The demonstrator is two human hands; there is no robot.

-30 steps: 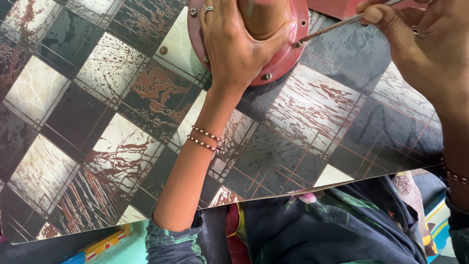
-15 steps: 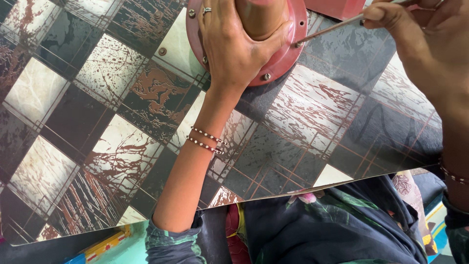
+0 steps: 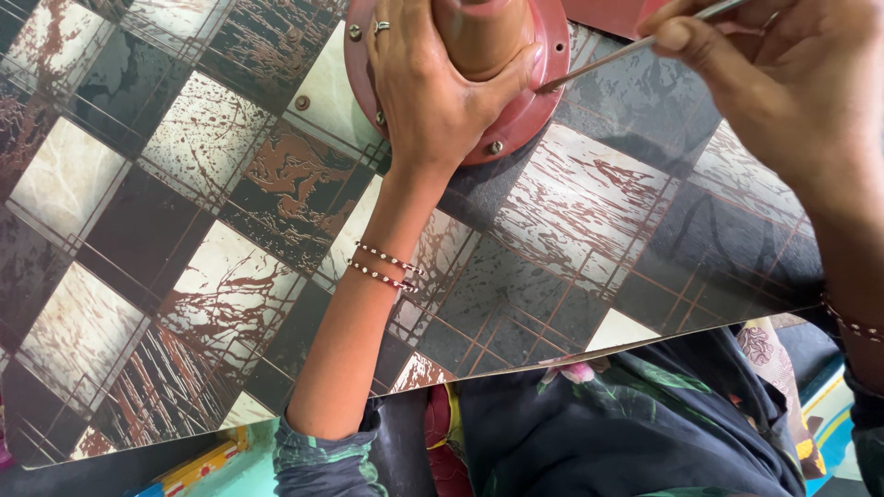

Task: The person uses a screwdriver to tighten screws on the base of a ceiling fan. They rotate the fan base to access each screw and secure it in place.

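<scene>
My left hand (image 3: 433, 87) wraps around a brown cylindrical post (image 3: 481, 37) that rises from a round red flange (image 3: 539, 101) with bolts on its rim. The flange sits on a patterned board (image 3: 230, 230) of dark and pale diamonds. My right hand (image 3: 783, 83) at the upper right pinches a thin metal rod (image 3: 599, 60). The rod's tip touches the flange rim just right of my left thumb.
A loose bolt head (image 3: 301, 102) lies on the board left of the flange. The board's near edge runs across my lap, over dark floral cloth (image 3: 626, 423). A red flat piece (image 3: 608, 14) shows behind the flange at the top.
My right hand and the rod have shifted a little to the left, the tip moving along the flange rim toward my left thumb. My left hand keeps its grip.
</scene>
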